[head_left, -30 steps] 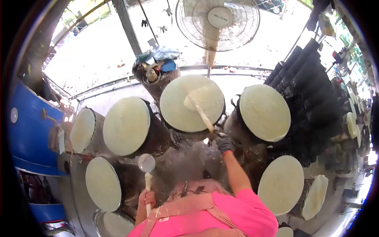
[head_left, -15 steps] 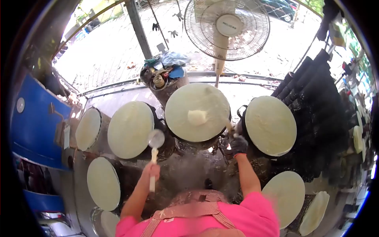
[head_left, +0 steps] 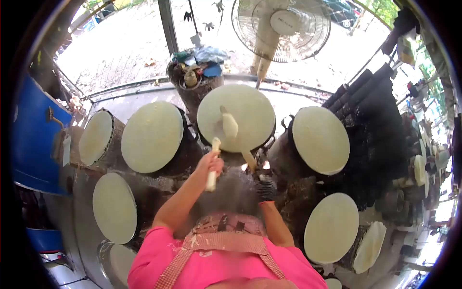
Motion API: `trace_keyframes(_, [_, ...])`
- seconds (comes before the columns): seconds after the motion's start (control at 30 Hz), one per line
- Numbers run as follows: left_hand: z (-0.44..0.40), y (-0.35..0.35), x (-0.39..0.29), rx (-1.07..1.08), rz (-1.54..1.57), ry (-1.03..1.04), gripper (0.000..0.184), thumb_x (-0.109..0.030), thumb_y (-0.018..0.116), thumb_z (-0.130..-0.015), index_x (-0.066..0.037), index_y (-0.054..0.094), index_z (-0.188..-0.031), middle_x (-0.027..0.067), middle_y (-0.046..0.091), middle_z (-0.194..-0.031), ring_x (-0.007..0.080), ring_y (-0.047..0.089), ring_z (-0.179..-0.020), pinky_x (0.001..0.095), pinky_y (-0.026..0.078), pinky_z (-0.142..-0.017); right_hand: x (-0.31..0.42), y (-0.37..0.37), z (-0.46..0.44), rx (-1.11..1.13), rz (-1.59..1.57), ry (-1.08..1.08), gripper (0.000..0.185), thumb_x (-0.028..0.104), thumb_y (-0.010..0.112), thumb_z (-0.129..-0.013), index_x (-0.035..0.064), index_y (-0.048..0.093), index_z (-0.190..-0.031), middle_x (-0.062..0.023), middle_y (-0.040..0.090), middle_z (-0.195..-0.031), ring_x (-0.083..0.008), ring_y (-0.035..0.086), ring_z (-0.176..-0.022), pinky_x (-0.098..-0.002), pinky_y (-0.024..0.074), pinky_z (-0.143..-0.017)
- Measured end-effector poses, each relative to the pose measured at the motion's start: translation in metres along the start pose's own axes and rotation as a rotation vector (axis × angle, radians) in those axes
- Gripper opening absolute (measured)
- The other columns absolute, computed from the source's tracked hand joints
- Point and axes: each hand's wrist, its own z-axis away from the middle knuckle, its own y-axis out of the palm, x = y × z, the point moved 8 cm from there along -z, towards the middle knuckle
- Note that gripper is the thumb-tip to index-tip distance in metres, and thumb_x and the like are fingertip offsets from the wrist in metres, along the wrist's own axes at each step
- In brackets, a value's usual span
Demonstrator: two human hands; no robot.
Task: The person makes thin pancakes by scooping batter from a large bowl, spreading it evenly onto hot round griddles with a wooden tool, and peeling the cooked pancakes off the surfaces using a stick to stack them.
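Note:
My bare left hand (head_left: pixel 210 164) is closed around the pale handle of a ladle (head_left: pixel 216 144), near the front edge of the middle round griddle (head_left: pixel 255 103). The ladle's bowl is blurred over the griddle. My right hand (head_left: pixel 265 189), in a dark glove with a red cuff, is closed on a wooden-handled tool (head_left: pixel 249 160) that reaches toward the same griddle. Motion smears this tool's far end, and I cannot tell its shape. A pale cream patch (head_left: pixel 230 126) shows over the griddle's pale coating, beside the ladle.
More pale-topped round griddles stand around me, including one to the left (head_left: pixel 151 137) and one to the right (head_left: pixel 321 140). Behind the middle one are a bin of odds and ends (head_left: pixel 192 79) and a standing fan (head_left: pixel 284 29). A blue panel (head_left: pixel 36 139) is far left.
My left hand has brought the ladle forward and right, from beside the middle griddle to over it. My right hand and its tool have swung left. The view has shifted slightly.

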Motion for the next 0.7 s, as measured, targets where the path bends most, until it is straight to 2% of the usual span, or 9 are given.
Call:
trace_keyframes(0.03, [0.04,-0.004,0.005,0.103,-0.14,0.059,0.016,-0.022,0.047,-0.084,-0.015,0.038,-0.073,-0.0037,0.028,-0.048,0.0065,0.025,-0.031,0.019,0.022,-0.028,0.002,-0.023,0.01,-0.162,-0.307,0.012,0.023,0.031,0.049,-0.073,0.0112,0.056,-0.064,-0.008,0.051,-0.054,-0.0291,0.051,-0.054,-0.0392,0.0389,-0.048])
trace_keyframes(0.1, [0.091,-0.026,0.014,-0.128,-0.371,0.178,0.011,-0.028,0.045,-0.086,-0.021,0.039,-0.08,-0.004,0.027,-0.048,0.0057,0.024,-0.03,0.0193,0.02,-0.027,0.012,-0.017,0.034,-0.077,0.298,-0.189,0.017,0.026,0.052,-0.073,0.0114,0.056,-0.065,-0.0065,0.046,-0.052,-0.026,0.047,-0.05,-0.0343,0.0365,-0.046])
trace_keyframes(0.17, [0.103,-0.048,0.033,-0.191,-0.238,-0.013,0.008,-0.027,0.041,-0.088,-0.021,0.039,-0.083,-0.0038,0.026,-0.049,0.0047,0.024,-0.031,0.0189,0.022,-0.025,0.044,-0.037,0.06,-0.188,0.242,-0.347,0.012,0.022,0.055,-0.072,0.0111,0.056,-0.068,-0.0072,0.043,-0.051,-0.0249,0.046,-0.048,-0.0334,0.0352,-0.044])
trace_keyframes(0.33, [0.113,-0.049,0.071,-0.041,0.35,-0.502,0.029,-0.027,0.041,-0.087,-0.009,0.035,-0.066,-0.0028,0.029,-0.047,0.0059,0.028,-0.032,0.0206,0.022,-0.025,0.06,-0.063,0.107,-0.137,0.173,0.067,0.019,0.025,0.059,-0.069,0.0076,0.058,-0.078,-0.0127,0.054,-0.065,-0.0306,0.051,-0.056,-0.0396,0.0394,-0.051])
trace_keyframes(0.4, [0.129,-0.043,0.084,0.059,0.41,-0.653,0.035,-0.031,0.039,-0.088,-0.009,0.033,-0.06,-0.0026,0.027,-0.044,0.007,0.027,-0.032,0.0222,0.021,-0.025,0.074,-0.076,0.126,0.133,0.234,0.056,0.023,0.025,0.057,-0.067,0.007,0.058,-0.081,-0.0132,0.054,-0.066,-0.0308,0.052,-0.057,-0.0395,0.0395,-0.051])
trace_keyframes(0.47, [0.149,-0.037,0.11,0.23,0.433,-0.848,0.041,-0.037,0.038,-0.087,-0.01,0.031,-0.057,-0.0016,0.027,-0.04,0.009,0.025,-0.029,0.024,0.023,-0.026,0.041,-0.087,0.176,-0.088,0.043,0.088,0.019,0.018,0.054,-0.073,0.0079,0.06,-0.088,-0.0142,0.056,-0.065,-0.031,0.054,-0.058,-0.0379,0.0423,-0.053])
trace_keyframes(0.53, [0.163,-0.071,0.131,0.196,0.174,-0.818,0.041,-0.039,0.036,-0.087,-0.012,0.031,-0.058,-0.0017,0.025,-0.039,0.0089,0.025,-0.028,0.0255,0.024,-0.025,0.028,-0.127,0.207,-0.102,0.088,0.516,0.019,0.019,0.053,-0.076,0.006,0.059,-0.089,-0.0152,0.058,-0.071,-0.0293,0.055,-0.064,-0.037,0.0438,-0.059])
trace_keyframes(0.6, [0.18,-0.067,0.161,0.391,-0.029,-0.675,0.029,-0.03,0.034,-0.091,-0.011,0.052,-0.101,0.0001,0.03,-0.049,0.0088,0.029,-0.032,0.0226,0.027,-0.027,-0.021,-0.156,0.266,-0.382,-0.164,0.615,0.022,0.022,0.053,-0.077,0.0052,0.059,-0.091,-0.0161,0.059,-0.073,-0.0291,0.056,-0.066,-0.0375,0.0438,-0.062])
trace_keyframes(0.7, [0.187,-0.096,0.216,0.126,0.0,-0.743,0.033,-0.026,0.035,-0.09,-0.009,0.045,-0.117,0.0002,0.032,-0.053,0.0081,0.031,-0.035,0.0218,0.027,-0.028,-0.047,-0.215,0.351,-0.432,-0.057,0.872,0.03,0.03,0.054,-0.077,0.0085,0.057,-0.098,-0.018,0.059,-0.079,-0.0315,0.057,-0.072,-0.0386,0.0439,-0.063])
